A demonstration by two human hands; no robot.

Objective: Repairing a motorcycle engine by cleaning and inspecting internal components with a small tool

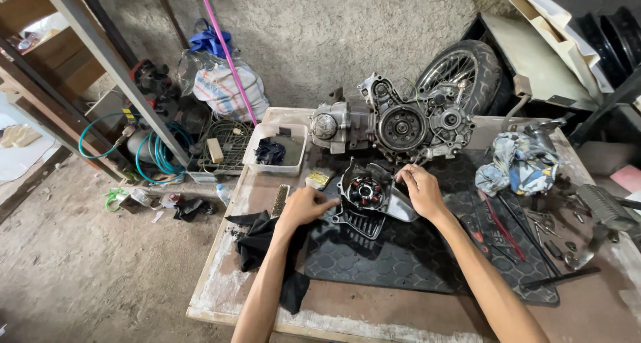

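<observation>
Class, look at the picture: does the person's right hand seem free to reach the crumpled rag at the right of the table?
Probably yes. The right hand rests on the engine cover, and only open black mat lies between it and the crumpled rag; nothing stands in between.

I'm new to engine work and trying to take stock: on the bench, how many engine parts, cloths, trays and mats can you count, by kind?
Engine parts: 2, the engine block and the stator cover that the left hand and right hand hold.
Cloths: 2, black rag, patterned rag.
Trays: 1, white tray.
Mats: 1, black rubber mat.
Total: 6.
</observation>
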